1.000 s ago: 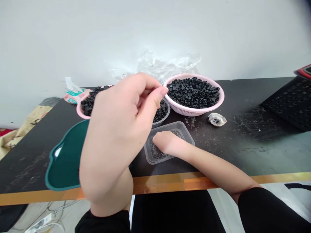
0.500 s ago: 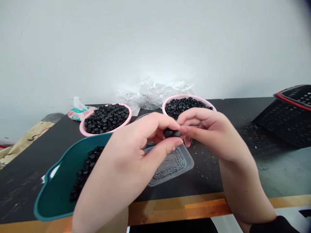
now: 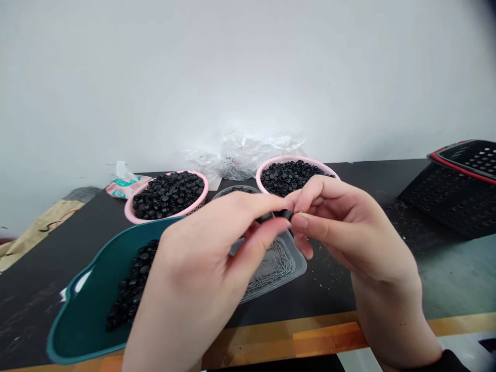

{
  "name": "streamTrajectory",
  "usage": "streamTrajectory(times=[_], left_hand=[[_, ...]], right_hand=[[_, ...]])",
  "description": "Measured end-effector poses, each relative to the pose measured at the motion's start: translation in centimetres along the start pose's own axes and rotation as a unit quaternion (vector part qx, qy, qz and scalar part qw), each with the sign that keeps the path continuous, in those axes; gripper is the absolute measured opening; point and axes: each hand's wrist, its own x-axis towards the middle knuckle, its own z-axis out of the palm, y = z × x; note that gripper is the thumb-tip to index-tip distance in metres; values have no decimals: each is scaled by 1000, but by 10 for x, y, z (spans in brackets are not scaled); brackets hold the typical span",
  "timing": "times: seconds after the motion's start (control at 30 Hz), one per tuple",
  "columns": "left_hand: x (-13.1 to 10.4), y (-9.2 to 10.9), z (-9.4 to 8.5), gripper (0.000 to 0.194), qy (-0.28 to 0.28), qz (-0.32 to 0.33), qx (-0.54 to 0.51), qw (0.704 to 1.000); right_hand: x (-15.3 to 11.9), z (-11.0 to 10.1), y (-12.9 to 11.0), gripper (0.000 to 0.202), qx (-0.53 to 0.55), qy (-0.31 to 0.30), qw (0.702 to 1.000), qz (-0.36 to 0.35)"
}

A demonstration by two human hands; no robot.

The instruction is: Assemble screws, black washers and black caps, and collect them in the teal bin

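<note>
Between thumb and fingers, my left hand [image 3: 209,248] pinches small black round parts [image 3: 285,214] above a clear plastic tray [image 3: 298,263] of small metal pins. My right hand [image 3: 349,227] meets it from the right, thumb and index finger closed at the edge of the same parts; a tiny bit of something shiny shows at its fingertips, too small to make out. A green scoop-shaped tray [image 3: 85,310] with black caps lies left of my left hand, partly hidden by it. Two pink baskets [image 3: 129,212] of black pieces stand behind.
A black perforated basket [image 3: 449,196] with a red rim is at the right. Crumpled clear plastic bags [image 3: 240,155] lie against the wall. A pink and teal packet [image 3: 120,187] and brown paper [image 3: 42,222] are at the left. Orange tape [image 3: 329,338] runs along the front edge.
My right hand has shifted slightly right, and its fingers have changed position at the black parts. More of the black parts shows between the hands. The view has tilted slightly.
</note>
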Motion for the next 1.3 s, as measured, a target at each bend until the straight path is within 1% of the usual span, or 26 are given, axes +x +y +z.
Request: streamTrajectory(times=[0.1, 0.17, 0.23, 0.3, 0.37, 0.43, 0.5, 0.57, 0.6, 0.63, 0.7, 0.73, 0.8, 0.83, 0.9, 0.97, 1.1, 1.2, 1.3], left_hand=[[2, 0, 4, 29, 9, 21, 23, 999], [4, 0, 7, 34, 10, 44, 36, 998], [5, 0, 12, 30, 20, 61, 57, 996], [6, -1, 16, 22, 21, 76, 87, 993], [6, -3, 20, 13, 8, 83, 109, 991], [5, -5, 21, 10, -6, 82, 111, 990], [5, -6, 22, 11, -16, 56, 71, 996], [6, -7, 21, 12, -20, -5, -40, 999], [7, -7, 21, 12, -24, -44, -116, 992], [7, -6, 20, 12, -32, -85, -195, 977], [9, -5, 21, 12, -63, -146, -337, 928], [10, -4, 21, 12, -85, -163, -392, 902], [12, -3, 21, 13, -122, -178, -471, 855], [12, -3, 21, 13, -137, -182, -498, 837], [12, -3, 21, 13, -159, -189, -532, 809], [12, -3, 20, 13, -173, -200, -546, 795], [13, -3, 20, 17, -184, -197, -553, 788], [14, -2, 20, 18, -201, -191, -564, 778], [13, 0, 20, 15, -182, -184, -586, 768]], right_hand=[[-1, 4, 0, 12, -54, 68, 996, -37], [-1, 7, 0, 12, -84, 107, 989, -58], [-1, 8, 0, 12, -105, 127, 984, -68], [-2, 8, -1, 11, -123, 131, 981, -70], [-3, 8, -2, 10, -156, 136, 975, -77], [-5, 8, -3, 9, -204, 142, 964, -95], [-7, 8, -3, 9, -223, 142, 957, -116], [-7, 7, -1, 13, -178, 127, 966, -138], [-6, 7, 0, 15, -139, 117, 972, -149], [-6, 7, 1, 15, -101, 109, 976, -157], [-5, 8, 5, 14, -50, 103, 980, -161], [-6, 9, 6, 14, -42, 105, 981, -160], [-8, 12, 7, 15, -53, 118, 978, -161], [-9, 14, 7, 17, -66, 128, 975, -167], [-11, 16, 7, 20, -98, 149, 966, -187], [-12, 18, 6, 23, -127, 162, 955, -214], [-11, 18, 5, 25, -163, 163, 938, -260], [-11, 17, 5, 24, -203, 180, 924, -268], [-12, 16, 4, 21, -213, 185, 925, -256]])
